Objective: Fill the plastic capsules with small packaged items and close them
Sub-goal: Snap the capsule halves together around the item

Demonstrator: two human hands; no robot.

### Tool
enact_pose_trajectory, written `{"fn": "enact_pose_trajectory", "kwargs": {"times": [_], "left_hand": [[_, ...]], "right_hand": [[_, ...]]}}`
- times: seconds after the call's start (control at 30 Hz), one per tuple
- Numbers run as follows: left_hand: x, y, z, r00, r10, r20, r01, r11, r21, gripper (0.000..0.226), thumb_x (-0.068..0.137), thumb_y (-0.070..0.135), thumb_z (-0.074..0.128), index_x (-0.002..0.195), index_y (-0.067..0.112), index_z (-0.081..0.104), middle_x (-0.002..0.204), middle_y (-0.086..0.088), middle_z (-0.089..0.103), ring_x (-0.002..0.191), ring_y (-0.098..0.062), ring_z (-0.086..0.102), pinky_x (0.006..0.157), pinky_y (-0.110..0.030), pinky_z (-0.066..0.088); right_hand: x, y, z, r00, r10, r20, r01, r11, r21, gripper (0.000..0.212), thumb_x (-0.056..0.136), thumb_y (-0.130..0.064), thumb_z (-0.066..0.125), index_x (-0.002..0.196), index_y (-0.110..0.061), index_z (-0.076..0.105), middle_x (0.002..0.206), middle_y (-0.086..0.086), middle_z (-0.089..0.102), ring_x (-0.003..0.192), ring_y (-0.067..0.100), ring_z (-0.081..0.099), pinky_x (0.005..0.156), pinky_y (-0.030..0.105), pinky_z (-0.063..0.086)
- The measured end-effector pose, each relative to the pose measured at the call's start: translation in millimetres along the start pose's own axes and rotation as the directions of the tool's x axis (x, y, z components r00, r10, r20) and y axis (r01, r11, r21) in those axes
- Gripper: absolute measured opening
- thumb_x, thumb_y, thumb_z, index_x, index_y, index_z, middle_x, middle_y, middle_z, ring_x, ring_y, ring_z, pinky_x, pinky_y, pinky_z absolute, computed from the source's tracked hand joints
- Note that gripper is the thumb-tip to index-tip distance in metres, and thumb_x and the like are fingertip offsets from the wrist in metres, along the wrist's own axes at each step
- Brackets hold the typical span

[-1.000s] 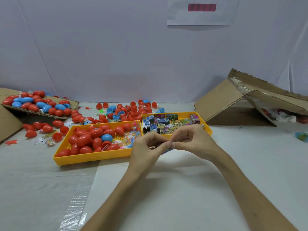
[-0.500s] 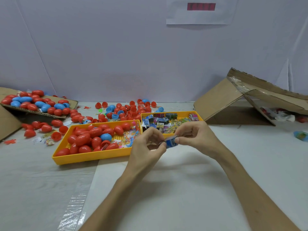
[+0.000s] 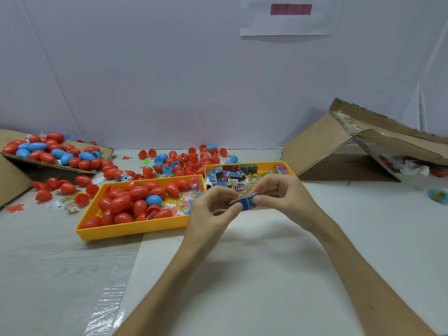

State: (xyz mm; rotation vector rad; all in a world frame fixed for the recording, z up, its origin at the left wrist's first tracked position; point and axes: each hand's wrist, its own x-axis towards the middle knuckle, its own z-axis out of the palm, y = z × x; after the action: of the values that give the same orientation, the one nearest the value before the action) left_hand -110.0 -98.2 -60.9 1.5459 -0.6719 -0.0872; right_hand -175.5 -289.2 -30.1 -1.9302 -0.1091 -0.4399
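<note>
Two bare forearms reach up from the bottom edge of the frame over the pale counter (image 3: 242, 287), where a strip of clear tape (image 3: 106, 309) lies at lower left. The hands meet just above the middle of the frame. The left hand (image 3: 213, 209) has its fingers curled and pinches one end of a small blue packet (image 3: 248, 202) between thumb and fingertips. The right hand (image 3: 281, 192) pinches the other end, its remaining fingers bent over the top. The packet is held in the air above the counter, just in front of the trays. Behind the left hand sits a yellow tray (image 3: 131, 230) holding red capsules (image 3: 121, 202), one blue capsule (image 3: 154, 200) and some small colourful bits. Touching its upper right corner, a second yellow tray (image 3: 242, 164) holds the small packaged items (image 3: 232, 177), partly hidden by the hands. Farther back, loose red and blue capsule halves (image 3: 191, 158) lie scattered on the counter. At the left edge of the frame a cardboard flap (image 3: 60, 166) carries more closed capsules (image 3: 48, 149). At the right edge a cardboard box (image 3: 339, 146) lies tipped on its side. A white sheet (image 3: 291, 20) with a red bar hangs on the wall at the top.
</note>
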Motion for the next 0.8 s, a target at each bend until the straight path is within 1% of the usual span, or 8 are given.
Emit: {"fn": "enact_pose_trajectory", "kwargs": {"times": [0.17,0.27,0.33,0.43,0.57,0.63,0.7,0.8], "left_hand": [[1,1,-2,1.000,-0.006,-0.010,0.006,1.000,-0.022,0.015,0.087,0.002,0.076,0.092,0.015,0.072,0.087,-0.001,0.075,0.075,-0.015,0.069,0.073,-0.034,0.060],[1,1,-1,1.000,-0.003,0.015,0.003,1.000,-0.011,0.017,0.086,0.001,0.076,0.093,0.017,0.072,0.086,0.002,0.074,0.076,-0.012,0.068,0.072,-0.031,0.058],[-1,1,0,0.999,-0.001,0.035,0.001,1.000,-0.011,0.015,0.083,0.010,0.079,0.094,0.019,0.073,0.087,0.003,0.074,0.080,-0.012,0.069,0.073,-0.030,0.058],[-2,2,1,0.998,0.002,0.058,-0.001,1.000,-0.010,0.020,0.077,0.028,0.080,0.095,0.022,0.074,0.089,0.003,0.075,0.082,-0.012,0.070,0.071,-0.027,0.056],[-1,1,0,1.000,-0.020,0.011,0.020,1.000,-0.006,0.023,0.081,0.019,0.085,0.100,0.024,0.072,0.093,0.001,0.075,0.086,-0.014,0.071,0.077,-0.036,0.060],[0,1,0,0.999,-0.029,-0.021,0.029,1.000,-0.003,0.025,0.080,0.015,0.085,0.099,0.023,0.071,0.093,0.001,0.076,0.086,-0.014,0.072,0.077,-0.036,0.061],[0,2,-1,0.999,-0.033,-0.030,0.032,0.999,-0.020,0.025,0.080,0.011,0.084,0.098,0.022,0.071,0.092,0.004,0.076,0.087,-0.011,0.073,0.077,-0.032,0.061],[1,3,-2,0.999,-0.036,-0.029,0.035,0.998,-0.044,0.026,0.081,0.006,0.083,0.098,0.022,0.070,0.093,0.010,0.076,0.088,-0.009,0.074,0.074,-0.025,0.060]], "right_hand": [[0,2,1,1.000,0.007,0.003,-0.007,1.000,0.027,0.015,0.084,0.000,0.077,0.084,-0.014,0.072,0.086,0.006,0.075,0.084,0.021,0.073,0.075,0.034,0.060],[-1,2,3,1.000,0.005,0.016,-0.006,1.000,0.026,0.016,0.084,0.001,0.077,0.085,-0.014,0.072,0.086,0.004,0.076,0.084,0.019,0.074,0.073,0.028,0.058],[-1,3,7,0.999,0.000,0.039,-0.001,1.000,0.025,0.016,0.084,0.002,0.076,0.087,-0.013,0.073,0.087,0.004,0.076,0.083,0.019,0.074,0.073,0.026,0.057],[-1,3,11,0.999,-0.012,0.048,0.011,1.000,0.020,0.016,0.085,0.004,0.074,0.092,-0.010,0.074,0.089,0.005,0.077,0.085,0.021,0.074,0.076,0.029,0.059],[0,3,9,0.999,-0.008,0.032,0.007,1.000,0.018,0.015,0.086,0.003,0.073,0.095,-0.010,0.073,0.093,0.006,0.077,0.091,0.024,0.074,0.082,0.040,0.061],[0,3,10,1.000,0.005,0.019,-0.005,1.000,0.021,0.018,0.086,0.004,0.073,0.093,-0.012,0.073,0.093,0.006,0.077,0.092,0.025,0.074,0.085,0.046,0.060],[1,3,10,1.000,0.010,0.003,-0.010,1.000,0.018,0.020,0.086,0.004,0.073,0.092,-0.014,0.072,0.093,0.003,0.076,0.091,0.026,0.073,0.084,0.046,0.060],[2,3,8,1.000,0.005,-0.014,-0.005,1.000,0.000,0.020,0.086,0.003,0.073,0.091,-0.017,0.072,0.091,-0.004,0.076,0.091,0.022,0.072,0.081,0.039,0.060]]}}
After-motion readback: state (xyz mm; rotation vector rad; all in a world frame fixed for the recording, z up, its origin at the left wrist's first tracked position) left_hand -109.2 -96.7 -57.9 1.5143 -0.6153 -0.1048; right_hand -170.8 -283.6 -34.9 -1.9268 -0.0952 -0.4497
